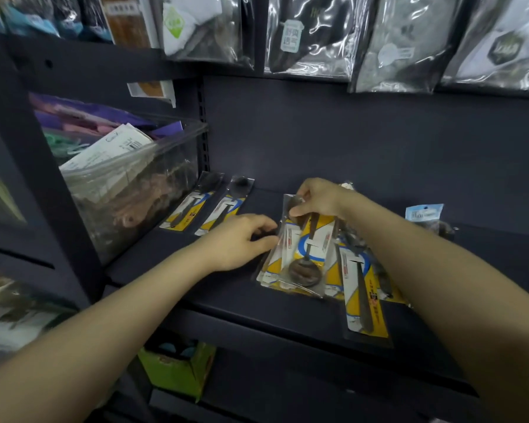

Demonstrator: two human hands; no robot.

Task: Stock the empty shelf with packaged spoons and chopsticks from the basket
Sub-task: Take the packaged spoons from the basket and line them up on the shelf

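Note:
On the dark shelf (226, 288) lies a pile of yellow-and-white packaged spoons (300, 261) at the middle. My right hand (315, 198) pinches the top end of the uppermost spoon pack in that pile. My left hand (242, 242) rests at the pile's left edge, fingers touching the packs. Another pack (362, 294) lies over the shelf's front edge to the right. Two single spoon packs (190, 206) (226, 209) lie side by side at the shelf's left back. No basket is in view.
A clear plastic bin (129, 184) full of packaged goods stands left of the shelf. Bagged items (312, 35) hang above. A blue-labelled pack (423, 212) lies at the right back. A green box (177, 367) sits on the level below.

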